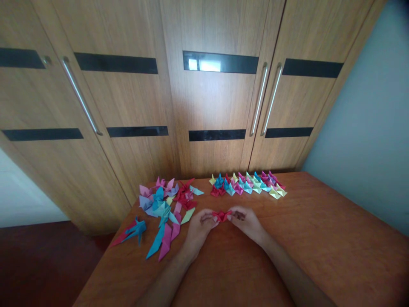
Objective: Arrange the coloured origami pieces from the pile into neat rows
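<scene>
A small folded red paper piece [221, 216] is held up between both hands near the middle of the table. My left hand [203, 224] pinches its left end between thumb and fingers. On its right end, my right hand [244, 219] has a similar pinch. Left of my left hand lies a loose pile of folded papers [162, 209] in blue, pink, purple, red and green. Rows of small folded paper boats [246, 185] in several colours stand beyond my hands, towards the back edge.
The brown wooden table [319, 230] reaches back to a wooden wardrobe [211, 102] with metal handles. A blue and red folded paper [136, 230] lies near the table's left edge. A pale wall [367, 128] is on the right.
</scene>
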### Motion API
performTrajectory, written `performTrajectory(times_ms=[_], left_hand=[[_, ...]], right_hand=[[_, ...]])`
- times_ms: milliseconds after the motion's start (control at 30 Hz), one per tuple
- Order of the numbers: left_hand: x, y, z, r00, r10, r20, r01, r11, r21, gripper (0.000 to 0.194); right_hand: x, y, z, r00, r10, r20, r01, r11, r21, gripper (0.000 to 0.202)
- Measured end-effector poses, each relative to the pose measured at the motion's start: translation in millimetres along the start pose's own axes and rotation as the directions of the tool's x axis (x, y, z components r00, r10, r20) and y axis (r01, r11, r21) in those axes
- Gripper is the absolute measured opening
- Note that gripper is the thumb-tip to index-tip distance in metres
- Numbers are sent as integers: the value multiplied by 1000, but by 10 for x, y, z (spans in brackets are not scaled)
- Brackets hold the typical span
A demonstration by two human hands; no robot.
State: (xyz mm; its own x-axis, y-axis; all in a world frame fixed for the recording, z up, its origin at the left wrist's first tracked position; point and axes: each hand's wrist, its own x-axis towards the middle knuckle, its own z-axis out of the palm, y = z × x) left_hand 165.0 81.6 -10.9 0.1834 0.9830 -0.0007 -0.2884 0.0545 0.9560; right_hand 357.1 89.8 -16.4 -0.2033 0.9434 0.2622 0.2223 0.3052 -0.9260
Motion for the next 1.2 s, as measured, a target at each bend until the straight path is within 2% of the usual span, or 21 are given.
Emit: performTrajectory(times_ms=[100, 167, 200, 267, 300, 367, 400, 500, 567, 667, 767, 900, 1200], left_hand=[[-8, 17, -6, 999, -44, 25, 43, 999, 24, 36], [-5, 24, -24, 997, -74, 34, 72, 997, 38, 36], [0, 23, -34, 996, -82, 36, 80, 995, 51, 35], [10, 13, -51, 996, -83, 45, 79, 993, 84, 32], [15, 6, -56, 996, -79, 52, 73, 992, 101, 31], [24, -7, -61, 995, -67, 67, 58, 989, 133, 28], [26, -12, -61, 995, -63, 73, 52, 988, 146, 27], [28, -14, -60, 995, -58, 83, 44, 985, 168, 25], [25, -9, -63, 994, -56, 92, 40, 985, 167, 24], [17, -1, -65, 993, -49, 107, 31, 986, 163, 22], [12, -2, -61, 993, -52, 110, 34, 987, 159, 23], [14, -7, -53, 992, -46, 116, 28, 988, 152, 24], [18, -12, -54, 992, -36, 125, 14, 985, 173, 24]], right_hand=[[19, 5, -131, 998, 1, -66, -4, 999, -42, 30], [28, 38, -311, 980, -26, -199, 6, 995, -99, 32], [27, 67, -427, 956, -43, -290, 3, 991, -136, 33], [6, 145, -689, 871, -61, -488, -56, 973, -222, 36], [-13, 190, -820, 815, -52, -578, -133, 953, -273, 37], [-63, 280, -1048, 728, -15, -686, -320, 877, -359, 37], [-89, 318, -1133, 704, 7, -710, -407, 824, -395, 36], [-144, 389, -1259, 670, 108, -735, -620, 625, -474, 32], [-151, 398, -1255, 659, 193, -727, -702, 502, -504, 34], [-121, 378, -1196, 655, 299, -694, -749, 379, -543, 38], [-75, 344, -1140, 655, 339, -675, -756, 293, -586, 40], [-21, 315, -1109, 663, 352, -661, -746, 242, -620, 39], [29, 370, -1146, 660, 349, -665, -749, 248, -614, 38]])
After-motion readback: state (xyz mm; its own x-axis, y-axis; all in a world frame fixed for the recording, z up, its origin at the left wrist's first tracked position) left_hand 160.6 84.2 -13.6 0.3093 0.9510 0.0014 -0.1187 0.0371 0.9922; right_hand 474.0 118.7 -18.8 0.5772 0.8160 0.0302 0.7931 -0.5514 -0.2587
